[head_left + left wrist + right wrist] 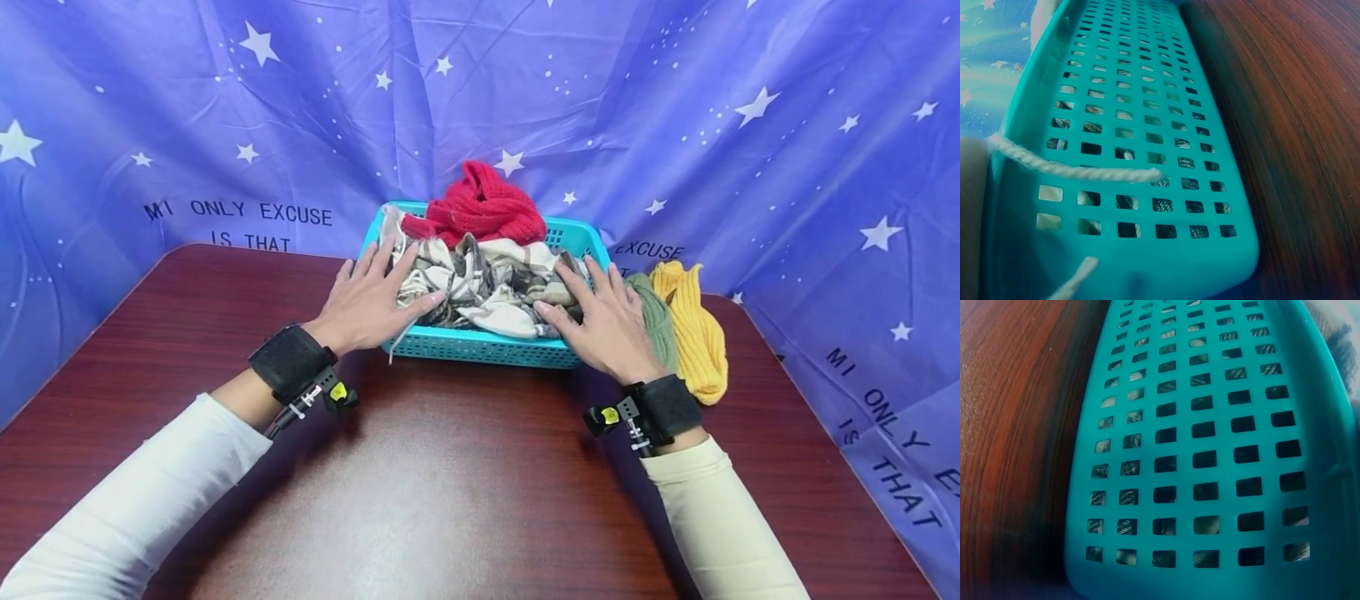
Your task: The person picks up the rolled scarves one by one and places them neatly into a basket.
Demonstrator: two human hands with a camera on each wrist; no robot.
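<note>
A teal plastic basket (487,350) with a grid of small holes stands at the back of the table. Bunched inside it is a plaid scarf (495,287) in white, grey and brown, with a red knitted scarf (487,208) heaped behind. My left hand (371,296) lies over the basket's left side, fingers spread and straight on the plaid cloth. On the right side my right hand (603,321) rests likewise, its fingers extended over the cloth and rim. White fringe strands (1079,169) hang over the basket's outer wall in the left wrist view.
Right of the basket lie a green knitted item (656,321) and a yellow knitted item (693,333), partly behind my right hand. The dark red wooden table (420,483) runs up to a blue star-printed curtain (337,108) at the back and sides.
</note>
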